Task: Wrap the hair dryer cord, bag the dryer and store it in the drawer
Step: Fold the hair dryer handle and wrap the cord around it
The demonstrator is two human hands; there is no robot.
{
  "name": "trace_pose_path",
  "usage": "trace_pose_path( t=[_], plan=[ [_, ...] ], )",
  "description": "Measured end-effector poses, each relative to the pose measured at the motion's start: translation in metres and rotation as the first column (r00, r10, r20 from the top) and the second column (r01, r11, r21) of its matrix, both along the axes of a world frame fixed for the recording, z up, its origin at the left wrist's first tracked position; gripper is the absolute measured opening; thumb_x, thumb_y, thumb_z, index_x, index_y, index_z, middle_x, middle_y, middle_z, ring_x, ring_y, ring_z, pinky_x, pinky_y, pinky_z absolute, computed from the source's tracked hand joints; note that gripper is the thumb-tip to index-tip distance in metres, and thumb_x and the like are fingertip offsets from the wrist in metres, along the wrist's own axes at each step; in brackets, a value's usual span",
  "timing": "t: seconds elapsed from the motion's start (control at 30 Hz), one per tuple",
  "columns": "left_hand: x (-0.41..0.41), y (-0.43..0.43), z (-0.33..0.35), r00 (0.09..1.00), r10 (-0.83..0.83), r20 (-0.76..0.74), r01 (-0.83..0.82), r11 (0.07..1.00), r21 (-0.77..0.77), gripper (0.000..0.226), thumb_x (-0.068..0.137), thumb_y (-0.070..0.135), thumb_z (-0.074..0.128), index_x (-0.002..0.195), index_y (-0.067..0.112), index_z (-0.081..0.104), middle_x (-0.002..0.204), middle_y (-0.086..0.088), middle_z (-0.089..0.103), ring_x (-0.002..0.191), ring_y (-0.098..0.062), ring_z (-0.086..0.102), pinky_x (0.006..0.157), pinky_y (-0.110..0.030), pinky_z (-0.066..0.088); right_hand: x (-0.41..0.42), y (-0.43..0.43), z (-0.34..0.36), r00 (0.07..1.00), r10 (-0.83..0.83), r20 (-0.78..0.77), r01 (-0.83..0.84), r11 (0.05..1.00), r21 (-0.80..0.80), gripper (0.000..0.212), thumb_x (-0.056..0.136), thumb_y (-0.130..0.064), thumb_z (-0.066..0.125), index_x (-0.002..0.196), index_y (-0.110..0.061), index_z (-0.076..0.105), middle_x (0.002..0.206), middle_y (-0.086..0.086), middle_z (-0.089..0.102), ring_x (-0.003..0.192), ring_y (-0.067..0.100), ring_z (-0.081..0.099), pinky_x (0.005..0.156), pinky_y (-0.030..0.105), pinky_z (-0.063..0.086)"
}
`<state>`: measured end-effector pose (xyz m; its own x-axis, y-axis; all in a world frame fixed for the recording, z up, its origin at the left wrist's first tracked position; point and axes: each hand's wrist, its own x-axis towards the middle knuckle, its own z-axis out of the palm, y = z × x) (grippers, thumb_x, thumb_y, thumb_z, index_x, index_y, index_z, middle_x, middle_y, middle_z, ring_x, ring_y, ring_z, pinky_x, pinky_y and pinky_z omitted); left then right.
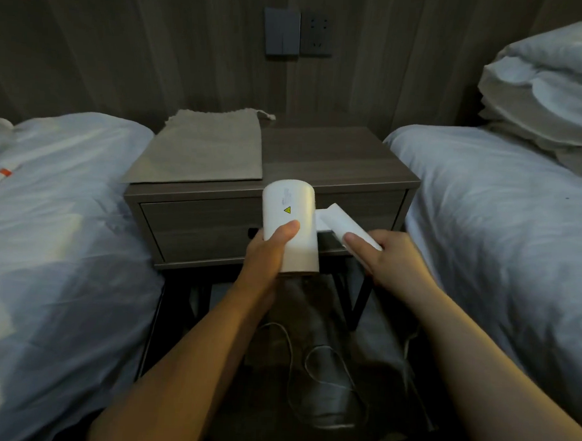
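A white hair dryer (291, 217) is held in the air in front of the nightstand drawer (196, 226), which is closed. My left hand (270, 249) grips the dryer's barrel from below, thumb on its side. My right hand (391, 258) holds the dryer's folding handle (349, 228), which sticks out to the right. The white cord (313, 364) hangs down and lies in loose loops on the floor between my arms. A grey drawstring bag (206, 150) lies flat on the left half of the nightstand top (332, 155).
Two beds with white duvets flank the nightstand, the left bed (60, 210) and the right bed (503, 213). Pillows (549, 88) are stacked at the right bed's head. A wall switch and socket (298, 32) sit above the nightstand.
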<state>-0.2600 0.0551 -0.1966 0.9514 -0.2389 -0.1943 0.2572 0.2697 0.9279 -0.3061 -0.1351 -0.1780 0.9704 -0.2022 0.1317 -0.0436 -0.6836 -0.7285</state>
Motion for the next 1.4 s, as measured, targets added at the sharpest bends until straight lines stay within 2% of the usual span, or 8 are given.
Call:
trace_pose_path(
  t=[0.23,0.43,0.67,0.83,0.97,1.1,1.27,1.4],
  plan=[
    [0.008,0.010,0.007,0.998,-0.056,0.034,0.054,0.997,0.059,0.042,0.083,0.036,0.060,0.121,0.022,0.050,0.113,-0.009,0.061,0.097,-0.023,0.062,0.080,-0.042,0.054,-0.003,0.000,0.011,0.995,0.096,-0.014,-0.097,0.994,-0.046,0.037,0.090,-0.047,0.048,0.069,-0.019,0.060,0.057,-0.001,0.059,0.044,0.003,0.054,0.048,0.020,0.043],
    [0.004,0.011,0.011,0.997,0.049,0.059,-0.052,0.998,0.042,0.009,0.087,0.037,0.055,0.092,0.030,0.051,0.101,-0.004,0.061,0.087,-0.019,0.061,0.072,-0.036,0.053,-0.006,0.012,0.005,0.995,0.071,0.064,-0.068,0.997,-0.045,0.038,0.093,-0.041,0.046,0.062,-0.021,0.053,0.053,-0.005,0.051,0.047,0.006,0.050,0.049,0.024,0.036],
    [-0.008,-0.009,-0.005,0.981,0.169,-0.101,-0.176,0.982,-0.074,0.052,0.081,0.047,0.060,0.124,0.025,0.042,0.113,-0.010,0.060,0.102,-0.028,0.062,0.090,-0.049,0.052,-0.008,0.050,-0.017,0.985,-0.157,0.070,0.129,0.946,0.299,0.034,0.093,-0.043,0.047,0.065,-0.023,0.053,0.058,-0.006,0.049,0.058,0.009,0.049,0.053,0.024,0.034],
    [-0.008,-0.009,-0.019,0.972,-0.031,-0.234,-0.027,0.970,-0.242,0.071,0.077,0.046,0.068,0.137,0.024,0.037,0.127,-0.013,0.059,0.110,-0.030,0.062,0.089,-0.047,0.053,0.002,0.037,-0.017,0.989,-0.145,-0.030,0.148,0.969,0.197,0.033,0.090,-0.048,0.049,0.084,-0.019,0.064,0.069,-0.003,0.060,0.071,0.017,0.058,0.061,0.028,0.041],
    [0.009,0.002,-0.011,1.000,-0.009,0.007,0.007,0.984,0.179,0.088,0.079,0.020,0.070,0.146,0.034,0.015,0.145,-0.008,0.038,0.123,-0.030,0.049,0.086,-0.043,0.053,-0.001,0.009,0.000,0.995,-0.084,0.046,0.088,0.991,-0.100,0.031,0.085,-0.053,0.053,0.089,-0.025,0.068,0.078,0.000,0.067,0.077,0.020,0.060,0.069,0.035,0.048],
    [0.016,0.015,0.003,0.886,-0.244,0.394,-0.079,0.758,0.647,0.093,0.073,0.019,0.076,0.146,0.034,0.020,0.151,0.000,0.029,0.134,-0.019,0.035,0.097,-0.032,0.043,-0.009,-0.010,0.007,1.000,0.019,0.003,-0.017,0.935,-0.354,0.040,0.080,-0.061,0.052,0.096,-0.029,0.068,0.083,0.000,0.069,0.080,0.021,0.061,0.072,0.038,0.051],
    [0.010,0.020,0.001,0.719,-0.676,0.161,0.238,0.458,0.856,0.081,0.067,0.034,0.081,0.135,0.034,0.039,0.137,0.008,0.042,0.122,-0.012,0.046,0.101,-0.035,0.044,-0.018,-0.013,0.014,0.983,0.164,-0.080,-0.182,0.928,-0.327,0.033,0.079,-0.057,0.058,0.097,-0.031,0.070,0.083,-0.002,0.071,0.078,0.015,0.063,0.074,0.039,0.053],
    [0.005,0.017,0.000,0.627,-0.767,0.136,0.315,0.409,0.856,0.083,0.062,0.029,0.085,0.133,0.033,0.042,0.128,0.012,0.053,0.112,-0.007,0.052,0.095,-0.027,0.046,-0.023,-0.011,0.022,0.972,0.214,-0.097,-0.233,0.930,-0.283,0.027,0.079,-0.050,0.063,0.096,-0.032,0.073,0.085,-0.004,0.073,0.079,0.009,0.064,0.076,0.034,0.053]
  ],
)
